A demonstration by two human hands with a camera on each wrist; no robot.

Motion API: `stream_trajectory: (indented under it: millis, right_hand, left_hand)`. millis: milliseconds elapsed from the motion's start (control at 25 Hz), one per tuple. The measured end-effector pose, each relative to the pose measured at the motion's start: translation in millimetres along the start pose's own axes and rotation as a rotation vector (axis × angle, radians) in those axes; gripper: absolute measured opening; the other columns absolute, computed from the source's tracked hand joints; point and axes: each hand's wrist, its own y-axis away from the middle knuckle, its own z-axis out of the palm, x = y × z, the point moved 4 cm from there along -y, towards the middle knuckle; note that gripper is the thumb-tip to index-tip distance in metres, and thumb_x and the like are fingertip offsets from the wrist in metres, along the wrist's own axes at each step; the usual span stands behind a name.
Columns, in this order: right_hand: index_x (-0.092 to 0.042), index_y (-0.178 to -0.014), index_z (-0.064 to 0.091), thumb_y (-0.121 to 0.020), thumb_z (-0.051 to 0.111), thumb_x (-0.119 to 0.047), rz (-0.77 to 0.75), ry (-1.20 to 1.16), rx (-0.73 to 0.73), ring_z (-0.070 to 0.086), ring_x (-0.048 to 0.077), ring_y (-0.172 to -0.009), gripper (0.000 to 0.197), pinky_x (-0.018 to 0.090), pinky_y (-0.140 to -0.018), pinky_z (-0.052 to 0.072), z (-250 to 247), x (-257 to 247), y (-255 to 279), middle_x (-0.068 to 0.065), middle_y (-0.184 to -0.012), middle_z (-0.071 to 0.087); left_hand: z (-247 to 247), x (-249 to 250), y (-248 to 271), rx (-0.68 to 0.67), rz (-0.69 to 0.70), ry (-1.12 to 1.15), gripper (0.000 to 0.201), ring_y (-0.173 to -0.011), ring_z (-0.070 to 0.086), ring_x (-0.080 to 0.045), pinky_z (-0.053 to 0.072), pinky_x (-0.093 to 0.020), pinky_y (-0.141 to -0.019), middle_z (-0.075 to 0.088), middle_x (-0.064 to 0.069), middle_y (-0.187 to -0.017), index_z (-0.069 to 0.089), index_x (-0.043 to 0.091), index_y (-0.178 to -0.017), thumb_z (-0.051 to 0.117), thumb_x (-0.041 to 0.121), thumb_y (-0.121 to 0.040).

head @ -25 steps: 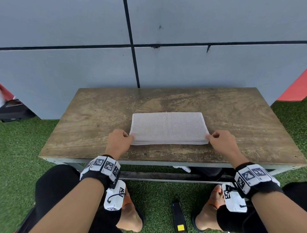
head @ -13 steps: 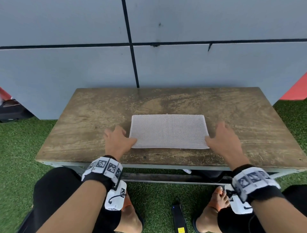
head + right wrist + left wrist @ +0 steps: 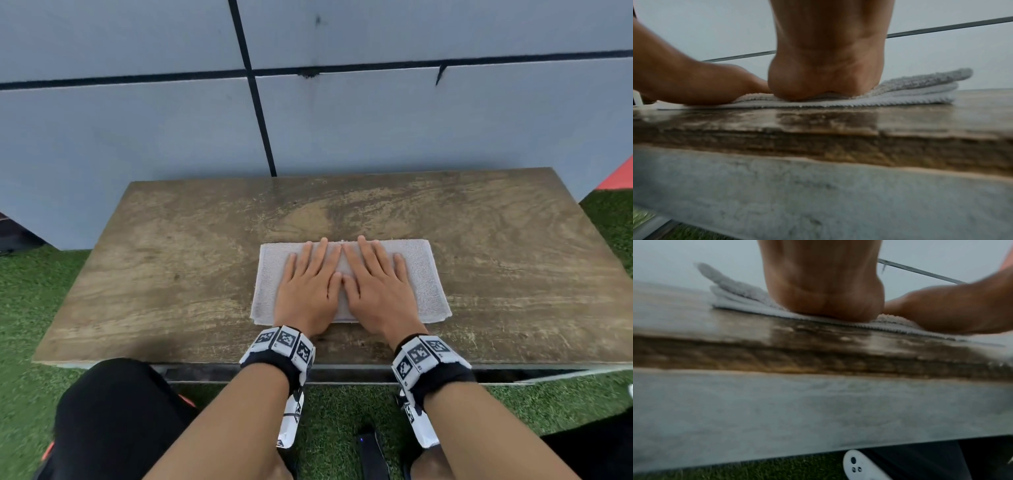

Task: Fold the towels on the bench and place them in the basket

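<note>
No readable text; only black-white marker tags on your wristbands (image 3: 281, 343). Your left hand (image 3: 306, 287) & right hand (image 3: 375, 286) flat, fingers spread, side by side, pressing folded white towel (image 3: 423, 274) mid-bench (image 3: 171, 267). Wrist views add: stacked towel layers (image 3: 920, 91) at edge, palm heels pressing down, white shoe (image 3: 861, 467) under bench

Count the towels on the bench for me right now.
1: a white folded towel lies near the front middle of the bench, with the left hand and right hand flat on it. No basket or other towels are in view.
</note>
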Motion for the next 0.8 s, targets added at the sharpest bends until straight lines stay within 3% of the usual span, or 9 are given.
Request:
stream_trajectory:
  millis: [480, 800]
  right_hand:
    - [-0.021, -0.16, -0.002, -0.1, 0.013, -0.056, 0.198, -0.02, 0.03, -0.01, 0.014, -0.154, 0.071, 0.042, -0.125, -0.004, -6.5, 37.6, 7.9, -0.003, -0.168, -0.008]
    - [-0.019, -0.159, -0.004, -0.1, 0.013, -0.057, 0.286, -0.069, 0.025, -0.012, 0.015, -0.153, 0.072, 0.046, -0.125, -0.001, -11.0, 64.4, 14.9, -0.004, -0.167, -0.01]
  left_hand:
    - [-7.9, -37.3, 6.4, 0.001, -0.127, -0.005, 0.068, -0.153, -0.007, -0.012, -0.004, -0.036, -0.125, -0.004, 0.001, -0.167, 0.001, 0.016, -0.159, 0.01, 0.051, -0.102]
    - [-12.6, -49.0, 12.4, -0.01, -0.238, 0.025, 0.068, -0.153, -0.009, -0.01, -0.004, -0.043, -0.125, -0.006, 0.007, -0.167, -0.001, 0.02, -0.159, 0.01, 0.054, -0.102]
